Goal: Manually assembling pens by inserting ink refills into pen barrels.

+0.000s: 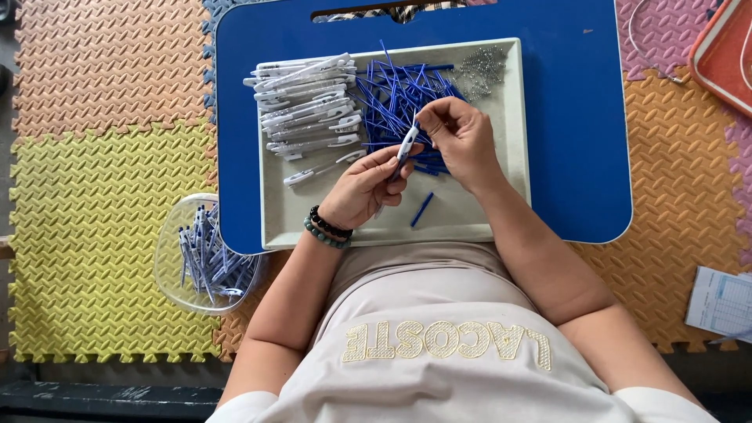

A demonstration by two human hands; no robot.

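My left hand [364,186] holds a white pen barrel [406,144] upright over a pale grey tray [470,215]. My right hand [462,137] pinches the barrel's upper end with fingertips. The tray holds a stack of white pen barrels [307,102] at the left, a heap of blue refills [395,94] in the middle and a small pile of metal springs [482,64] at the far right corner. One loose blue refill [422,209] lies on the tray near me. A single white barrel [313,171] lies apart below the stack.
The tray rests on a blue lap table [580,117] over coloured foam floor mats [102,196]. A clear plastic bowl [168,262] with several assembled pens stands at my left. An orange tray [724,51] sits at the far right, and a paper sheet [719,301] at the right.
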